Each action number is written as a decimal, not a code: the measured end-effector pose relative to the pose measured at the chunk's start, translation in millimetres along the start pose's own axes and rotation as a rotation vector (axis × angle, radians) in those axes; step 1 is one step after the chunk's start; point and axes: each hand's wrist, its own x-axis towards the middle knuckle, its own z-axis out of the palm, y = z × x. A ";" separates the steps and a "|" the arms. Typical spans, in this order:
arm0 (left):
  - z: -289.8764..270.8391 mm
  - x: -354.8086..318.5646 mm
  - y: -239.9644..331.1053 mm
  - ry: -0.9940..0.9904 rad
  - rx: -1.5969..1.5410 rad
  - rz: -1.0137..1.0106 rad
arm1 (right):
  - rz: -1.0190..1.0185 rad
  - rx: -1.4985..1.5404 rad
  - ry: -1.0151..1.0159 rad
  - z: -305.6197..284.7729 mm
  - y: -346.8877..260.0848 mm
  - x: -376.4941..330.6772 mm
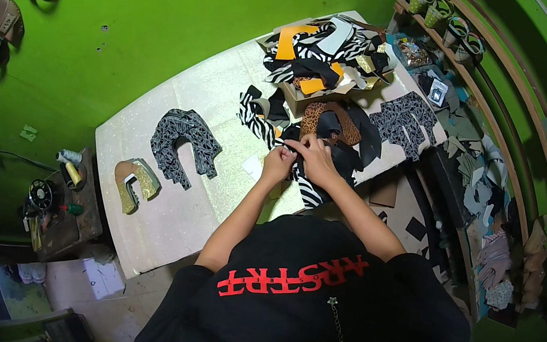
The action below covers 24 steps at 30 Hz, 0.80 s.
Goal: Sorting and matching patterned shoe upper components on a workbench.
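My left hand point(278, 163) and my right hand point(318, 161) meet over the right half of the table, fingertips bent and close together. Both seem to pinch a small black piece, though the fingers hide most of it. Around them lie black cut pieces point(367, 141), a curved leopard-print piece point(347, 127) and a zebra-striped piece point(253, 117). Another zebra-striped bit point(308, 192) shows below my right hand. Farther left rest a stack of U-shaped black-and-grey patterned pieces point(166, 139) and U-shaped gold pieces point(124, 184).
The pale glittery table point(145, 109) stands against a green wall. At its back, a box point(320, 98) overflows with scraps. Patterned material point(404, 123) covers the right corner. Shelves point(498, 109) with small shoes curve along the right. A small stand point(77, 230) with thread spools is at left.
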 end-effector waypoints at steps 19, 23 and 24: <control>-13.9 4.0 28.2 -0.141 -0.133 0.011 | -0.066 0.161 0.027 -8.9 15.6 4.4; -19.7 -2.3 37.9 -0.112 -0.149 0.009 | -0.022 0.115 0.112 -2.8 22.9 2.3; -22.3 -0.8 34.0 -0.106 -0.150 0.007 | -0.022 0.095 0.106 -2.7 22.1 2.8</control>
